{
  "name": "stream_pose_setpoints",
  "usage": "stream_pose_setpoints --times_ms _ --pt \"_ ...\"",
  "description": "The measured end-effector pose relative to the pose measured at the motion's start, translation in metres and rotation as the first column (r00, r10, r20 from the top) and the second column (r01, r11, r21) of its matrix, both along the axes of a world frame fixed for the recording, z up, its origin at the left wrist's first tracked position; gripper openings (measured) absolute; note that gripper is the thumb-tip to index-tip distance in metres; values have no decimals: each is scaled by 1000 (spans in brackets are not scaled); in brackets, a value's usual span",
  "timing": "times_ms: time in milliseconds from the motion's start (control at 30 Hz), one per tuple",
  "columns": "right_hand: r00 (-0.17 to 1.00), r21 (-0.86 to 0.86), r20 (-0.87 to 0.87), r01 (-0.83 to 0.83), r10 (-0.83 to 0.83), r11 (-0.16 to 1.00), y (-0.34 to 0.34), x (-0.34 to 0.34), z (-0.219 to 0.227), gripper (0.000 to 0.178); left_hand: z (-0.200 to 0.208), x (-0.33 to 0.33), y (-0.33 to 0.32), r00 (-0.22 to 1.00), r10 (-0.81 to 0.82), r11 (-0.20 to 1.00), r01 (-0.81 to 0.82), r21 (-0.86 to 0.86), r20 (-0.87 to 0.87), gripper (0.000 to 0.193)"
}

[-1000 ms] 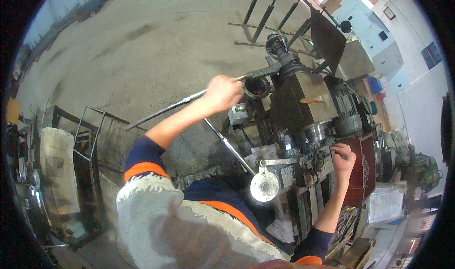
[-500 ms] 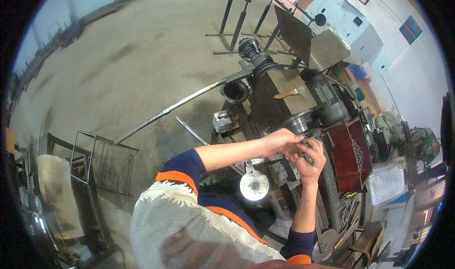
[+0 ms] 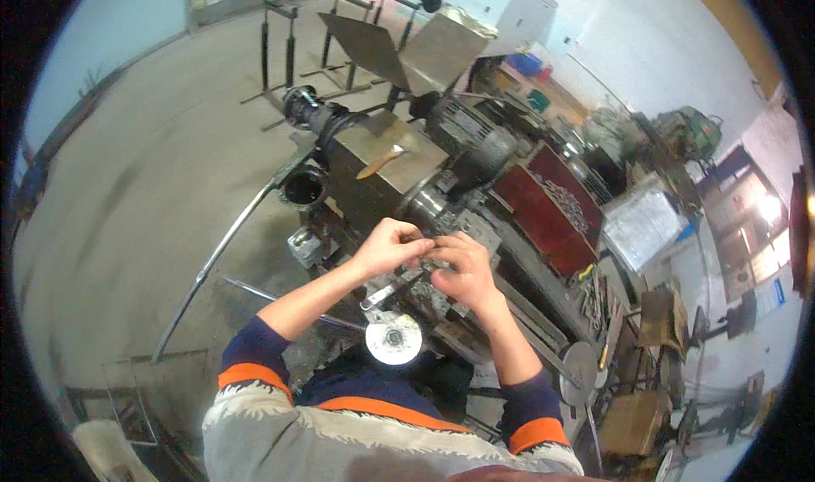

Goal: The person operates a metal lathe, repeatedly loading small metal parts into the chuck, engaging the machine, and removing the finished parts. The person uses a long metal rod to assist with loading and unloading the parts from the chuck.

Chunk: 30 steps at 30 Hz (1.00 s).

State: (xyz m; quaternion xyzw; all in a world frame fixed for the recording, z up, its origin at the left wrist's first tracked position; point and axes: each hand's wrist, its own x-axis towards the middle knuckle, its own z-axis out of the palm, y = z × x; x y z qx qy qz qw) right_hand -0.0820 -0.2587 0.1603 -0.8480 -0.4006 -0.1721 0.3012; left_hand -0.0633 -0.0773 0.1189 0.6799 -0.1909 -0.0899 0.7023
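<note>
My left hand (image 3: 390, 250) and my right hand (image 3: 464, 268) meet fingertip to fingertip over the lathe, just on the near side of its shiny round spindle end (image 3: 426, 207). The fingers of both are pinched together. Whatever they hold between them is too small and hidden to make out. Below my left hand, a pale round handwheel (image 3: 393, 339) faces me, with a bright metal lever (image 3: 379, 298) just above it. A brush with a wooden handle (image 3: 380, 163) lies on top of the boxy headstock (image 3: 416, 161), beyond my hands.
To the right, an open red box (image 3: 531, 219) holds coiled metal pieces, beside a shiny pale sheet (image 3: 643, 225). Several hand tools (image 3: 597, 304) lie closer to me. A long metal bar (image 3: 204, 270) slants down at left. Black stands (image 3: 278, 49) and metal plates (image 3: 437, 53) rise behind the lathe.
The view has swung right, so the lathe sits further left in it. My hands stay together near the spindle; the right fingers, more raised and curled before, now lie lower against the left fingertips.
</note>
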Motion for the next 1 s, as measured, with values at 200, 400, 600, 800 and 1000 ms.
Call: stream_pose_setpoints --times_ms 200,400,600,800,1000 --pt "993 20 -24 -119 119 993 0 16 2 24 18 4 20 993 -97 983 85 166 70 22" --pt "991 -114 -133 16 -32 993 -33 46 5 26 38 -6 146 865 -25 651 -366 665 500 44" --pt "937 -380 -197 197 -287 904 -39 105 -26 28 0 -67 290 829 294 30 -506 862 476 41" --pt "836 -507 -327 237 -440 829 -27 123 -40 28 -58 -114 282 815 566 443 -429 788 125 32" --pt "886 -434 -337 154 -319 887 -28 125 -50 30 -56 -108 273 793 481 151 -496 855 374 32"
